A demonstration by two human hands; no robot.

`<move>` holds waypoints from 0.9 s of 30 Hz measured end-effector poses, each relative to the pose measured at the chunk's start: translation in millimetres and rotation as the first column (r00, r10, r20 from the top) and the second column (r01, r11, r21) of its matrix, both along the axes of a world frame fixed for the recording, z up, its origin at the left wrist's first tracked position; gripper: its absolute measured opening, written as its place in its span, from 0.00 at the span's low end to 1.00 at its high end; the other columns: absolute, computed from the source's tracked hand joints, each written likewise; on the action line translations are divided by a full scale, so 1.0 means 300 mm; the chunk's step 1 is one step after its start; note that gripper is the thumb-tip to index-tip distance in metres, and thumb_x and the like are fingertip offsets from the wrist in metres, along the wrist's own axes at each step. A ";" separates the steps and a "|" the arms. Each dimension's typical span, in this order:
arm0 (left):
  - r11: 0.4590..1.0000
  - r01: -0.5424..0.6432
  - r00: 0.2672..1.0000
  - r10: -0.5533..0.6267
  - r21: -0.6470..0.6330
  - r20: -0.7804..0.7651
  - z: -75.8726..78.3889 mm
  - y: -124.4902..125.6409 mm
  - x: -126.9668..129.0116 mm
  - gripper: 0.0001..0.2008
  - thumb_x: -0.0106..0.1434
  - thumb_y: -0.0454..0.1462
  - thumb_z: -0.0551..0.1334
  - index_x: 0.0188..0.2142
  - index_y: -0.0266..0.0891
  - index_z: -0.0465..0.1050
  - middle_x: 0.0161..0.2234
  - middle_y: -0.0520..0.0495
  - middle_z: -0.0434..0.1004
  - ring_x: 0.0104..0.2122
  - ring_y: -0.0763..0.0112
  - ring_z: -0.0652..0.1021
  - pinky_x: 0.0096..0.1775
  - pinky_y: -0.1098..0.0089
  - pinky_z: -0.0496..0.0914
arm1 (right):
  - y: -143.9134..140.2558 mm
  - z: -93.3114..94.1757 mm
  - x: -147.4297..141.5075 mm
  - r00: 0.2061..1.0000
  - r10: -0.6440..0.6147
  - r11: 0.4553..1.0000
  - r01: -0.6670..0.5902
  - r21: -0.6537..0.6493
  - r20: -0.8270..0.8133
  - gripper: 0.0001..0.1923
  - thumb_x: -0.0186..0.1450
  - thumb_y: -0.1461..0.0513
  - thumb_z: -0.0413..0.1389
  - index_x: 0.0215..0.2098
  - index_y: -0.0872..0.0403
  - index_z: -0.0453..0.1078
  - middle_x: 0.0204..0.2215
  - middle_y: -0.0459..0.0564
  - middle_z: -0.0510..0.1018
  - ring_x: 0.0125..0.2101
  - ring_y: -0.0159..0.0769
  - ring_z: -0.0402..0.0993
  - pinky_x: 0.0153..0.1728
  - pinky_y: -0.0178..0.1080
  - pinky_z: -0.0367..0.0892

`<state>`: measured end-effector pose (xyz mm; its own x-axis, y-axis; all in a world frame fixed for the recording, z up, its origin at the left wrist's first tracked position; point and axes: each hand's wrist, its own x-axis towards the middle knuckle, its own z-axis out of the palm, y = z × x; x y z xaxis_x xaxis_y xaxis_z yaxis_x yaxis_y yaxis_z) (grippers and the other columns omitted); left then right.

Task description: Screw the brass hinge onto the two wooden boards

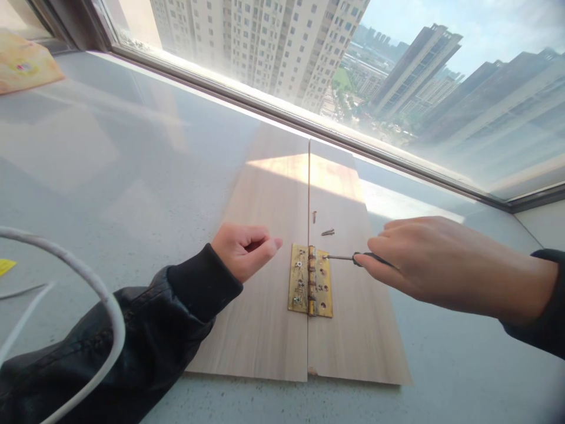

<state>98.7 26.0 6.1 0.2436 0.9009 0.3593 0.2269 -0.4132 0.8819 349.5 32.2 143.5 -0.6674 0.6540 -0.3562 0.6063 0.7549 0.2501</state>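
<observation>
My right hand (424, 256) grips a screwdriver (342, 257) by its handle, which the fingers mostly cover. The shaft points left, and its tip meets the upper part of the right leaf of a brass hinge (311, 281). That hinge lies across the seam between two wooden boards, the left board (260, 335) and the right board (353, 341). Screw heads show in the left leaf; holes show in the right one. Over the left board, my left hand (247, 250) is curled closed, apart from the hinge. Whether it holds anything small is hidden. Loose screws (327, 232) lie above the hinge.
The boards rest on a pale speckled sill (132, 194) before a window frame (247, 109). A white cable (106, 294) loops at the left, near my left sleeve. An orange-yellow packet (26, 65) lies in the far left corner. Sunlight crosses the boards' far ends.
</observation>
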 end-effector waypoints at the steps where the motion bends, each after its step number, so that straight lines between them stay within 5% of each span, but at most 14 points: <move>1: 1.000 -0.003 1.000 0.003 -0.015 -0.001 0.003 -0.002 -0.001 0.21 0.62 0.39 0.58 0.14 0.37 0.60 0.13 0.58 0.51 0.16 0.81 0.55 0.20 0.74 0.50 | -0.010 -0.011 -0.001 0.992 -0.129 0.992 0.129 -0.014 0.006 0.29 0.73 0.53 0.39 0.16 0.53 0.61 0.14 0.47 0.66 0.16 0.33 0.58 0.21 0.41 0.47; 3: 0.998 -0.008 1.000 0.007 -0.056 -0.006 0.013 -0.009 -0.003 0.21 0.63 0.39 0.58 0.14 0.37 0.60 0.13 0.58 0.52 0.16 0.81 0.56 0.21 0.74 0.51 | -0.030 -0.024 -0.006 0.950 -0.311 0.950 0.311 -0.006 0.011 0.31 0.73 0.52 0.37 0.15 0.53 0.60 0.13 0.48 0.65 0.15 0.32 0.58 0.19 0.39 0.46; 5: 0.995 -0.013 1.000 0.011 -0.098 -0.018 0.024 -0.016 -0.005 0.21 0.63 0.39 0.58 0.15 0.37 0.61 0.14 0.58 0.53 0.17 0.80 0.57 0.22 0.73 0.52 | -0.048 -0.029 -0.010 0.939 -0.344 0.935 0.342 0.092 0.002 0.30 0.73 0.50 0.38 0.16 0.51 0.60 0.13 0.47 0.64 0.13 0.32 0.55 0.17 0.38 0.43; 9: 0.992 -0.030 0.999 0.027 -0.122 -0.025 0.032 -0.024 -0.006 0.21 0.64 0.40 0.57 0.16 0.37 0.62 0.15 0.57 0.54 0.18 0.80 0.57 0.23 0.73 0.52 | -0.071 -0.023 -0.006 0.999 0.001 0.940 -0.013 0.340 0.036 0.16 0.72 0.57 0.45 0.30 0.52 0.66 0.18 0.45 0.65 0.14 0.33 0.54 0.18 0.38 0.37; 11: 0.992 -0.039 0.999 0.037 -0.118 -0.019 0.030 -0.024 -0.005 0.21 0.64 0.40 0.57 0.16 0.37 0.63 0.14 0.57 0.55 0.17 0.80 0.58 0.23 0.73 0.52 | -0.069 -0.016 0.004 0.974 0.207 0.913 -0.226 0.339 0.091 0.09 0.69 0.65 0.47 0.41 0.54 0.69 0.24 0.47 0.69 0.18 0.35 0.60 0.21 0.38 0.41; 13: 0.992 -0.041 0.999 0.039 -0.116 -0.012 0.027 -0.023 -0.005 0.21 0.64 0.40 0.57 0.16 0.37 0.63 0.14 0.57 0.55 0.17 0.80 0.58 0.23 0.73 0.53 | -0.056 -0.008 0.017 0.935 0.333 0.889 -0.354 0.291 0.122 0.16 0.66 0.71 0.47 0.49 0.55 0.68 0.28 0.48 0.70 0.21 0.36 0.62 0.23 0.39 0.44; 20: 0.991 -0.036 0.999 0.036 -0.130 0.003 0.030 -0.022 -0.007 0.21 0.64 0.40 0.57 0.16 0.37 0.62 0.14 0.57 0.54 0.17 0.79 0.58 0.22 0.72 0.52 | -0.001 -0.005 0.042 0.866 0.499 0.856 -0.498 0.139 0.032 0.14 0.69 0.71 0.42 0.38 0.56 0.68 0.24 0.45 0.70 0.19 0.32 0.59 0.23 0.40 0.45; 22: 0.990 -0.028 1.000 0.029 -0.137 0.006 0.033 -0.022 -0.008 0.21 0.64 0.40 0.57 0.16 0.37 0.62 0.14 0.57 0.55 0.17 0.79 0.58 0.23 0.72 0.52 | -0.001 -0.014 0.031 0.918 0.396 0.914 -0.397 0.083 0.024 0.14 0.72 0.66 0.42 0.33 0.54 0.67 0.20 0.44 0.68 0.16 0.32 0.56 0.22 0.40 0.42; 24: 0.989 -0.019 1.000 0.019 -0.144 0.003 0.037 -0.023 -0.009 0.21 0.64 0.40 0.57 0.16 0.37 0.62 0.14 0.57 0.55 0.17 0.79 0.58 0.22 0.72 0.52 | -0.006 -0.024 0.014 0.995 0.095 0.993 -0.097 0.063 0.033 0.19 0.73 0.56 0.43 0.28 0.53 0.65 0.16 0.43 0.64 0.14 0.31 0.53 0.20 0.39 0.40; 25: 0.989 -0.016 1.000 0.017 -0.147 0.002 0.038 -0.023 -0.009 0.21 0.64 0.40 0.57 0.16 0.37 0.62 0.14 0.57 0.55 0.17 0.79 0.58 0.22 0.72 0.52 | -0.010 -0.028 0.005 0.994 -0.108 0.993 0.106 0.048 0.035 0.23 0.73 0.52 0.42 0.24 0.53 0.64 0.14 0.43 0.62 0.14 0.30 0.52 0.20 0.38 0.40; 27: 0.989 -0.020 1.000 0.021 -0.149 0.002 0.039 -0.023 -0.010 0.20 0.64 0.39 0.57 0.16 0.37 0.62 0.14 0.57 0.55 0.17 0.79 0.58 0.23 0.72 0.52 | -0.019 -0.035 -0.007 0.902 -0.430 0.903 0.431 -0.008 0.041 0.30 0.73 0.50 0.38 0.18 0.53 0.61 0.13 0.45 0.61 0.14 0.30 0.54 0.19 0.36 0.44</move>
<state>95.7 19.2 17.8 0.2234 0.9492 0.2218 0.2303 -0.2725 0.9342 347.4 26.4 132.9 -0.3084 0.8685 -0.3880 0.8635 0.4267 0.2687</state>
